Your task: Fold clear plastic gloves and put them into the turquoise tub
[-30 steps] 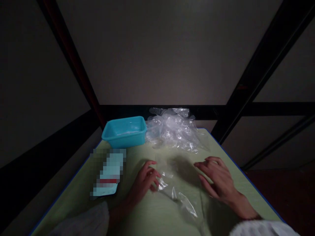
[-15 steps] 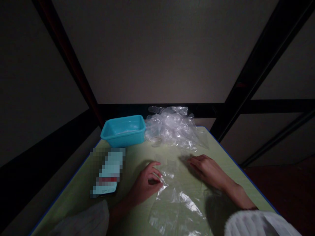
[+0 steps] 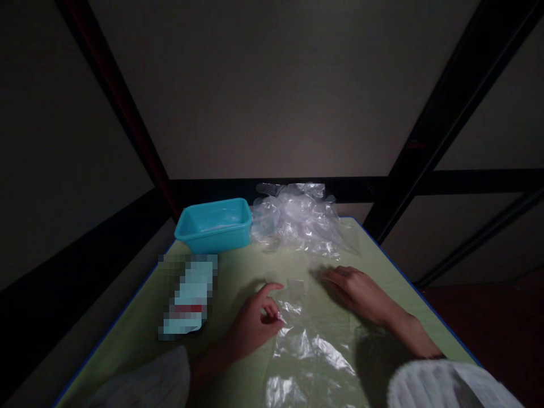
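A clear plastic bag (image 3: 308, 345) lies spread flat on the pale green table (image 3: 238, 266) in front of me. My left hand (image 3: 255, 320) rests at the bag's left edge, index finger stretched out, the other fingers curled and pinching the plastic. My right hand (image 3: 357, 292) lies flat on the bag's upper right part, fingers stretched toward the left and pressing it down. Both wrists end in white knitted sleeves.
A turquoise plastic tub (image 3: 215, 224) stands at the far left of the table. Beside it lies a heap of crumpled clear plastic bags (image 3: 300, 218). A light blue packet (image 3: 189, 297), blurred out, lies at the left. Dark frame bars rise behind the table's corners.
My right hand has moved forward and lowered flat onto the bag. The bag now lies wider and flatter. My left index finger has stretched out along the bag's edge.
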Available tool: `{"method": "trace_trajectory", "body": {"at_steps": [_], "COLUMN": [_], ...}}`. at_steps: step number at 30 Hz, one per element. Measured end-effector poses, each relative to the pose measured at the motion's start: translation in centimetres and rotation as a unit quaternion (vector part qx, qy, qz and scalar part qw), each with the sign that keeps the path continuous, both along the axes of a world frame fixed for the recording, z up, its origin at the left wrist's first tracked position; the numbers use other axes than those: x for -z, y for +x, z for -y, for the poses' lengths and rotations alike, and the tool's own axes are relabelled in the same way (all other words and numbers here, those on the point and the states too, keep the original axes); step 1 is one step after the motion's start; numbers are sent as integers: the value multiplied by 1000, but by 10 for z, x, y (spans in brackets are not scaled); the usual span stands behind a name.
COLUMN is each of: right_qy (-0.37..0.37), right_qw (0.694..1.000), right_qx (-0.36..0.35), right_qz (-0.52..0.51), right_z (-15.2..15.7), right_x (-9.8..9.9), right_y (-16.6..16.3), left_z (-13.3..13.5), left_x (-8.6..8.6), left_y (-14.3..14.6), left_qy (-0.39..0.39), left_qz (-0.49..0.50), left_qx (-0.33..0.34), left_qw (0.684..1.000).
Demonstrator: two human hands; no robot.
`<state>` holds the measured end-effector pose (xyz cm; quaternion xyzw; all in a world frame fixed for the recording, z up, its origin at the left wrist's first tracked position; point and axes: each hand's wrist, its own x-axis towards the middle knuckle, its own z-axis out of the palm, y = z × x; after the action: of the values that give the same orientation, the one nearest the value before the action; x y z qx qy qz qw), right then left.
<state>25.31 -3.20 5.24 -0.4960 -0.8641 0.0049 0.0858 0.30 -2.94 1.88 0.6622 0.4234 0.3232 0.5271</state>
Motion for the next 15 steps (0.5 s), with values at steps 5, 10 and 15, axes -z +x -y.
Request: {"method": "trace_trajectory", "body": {"at_steps": [5, 10, 15], "right_qy": [4, -4, -16], "right_qw": [1000, 999, 997], "right_qx": [-24, -38, -58], "right_qz": [-13, -33, -51], "right_z": [0, 0, 0], "right_x": [1, 2, 1], "right_y": [0, -2, -4], "left_z": [-4, -10, -16], "left_x": [2, 1, -1], "left_y": [-3, -7, -13], "left_qy": [31, 27, 39], "left_qz": [5, -26, -62], "left_qx": [10, 24, 44], "left_qw": [999, 999, 996]}}
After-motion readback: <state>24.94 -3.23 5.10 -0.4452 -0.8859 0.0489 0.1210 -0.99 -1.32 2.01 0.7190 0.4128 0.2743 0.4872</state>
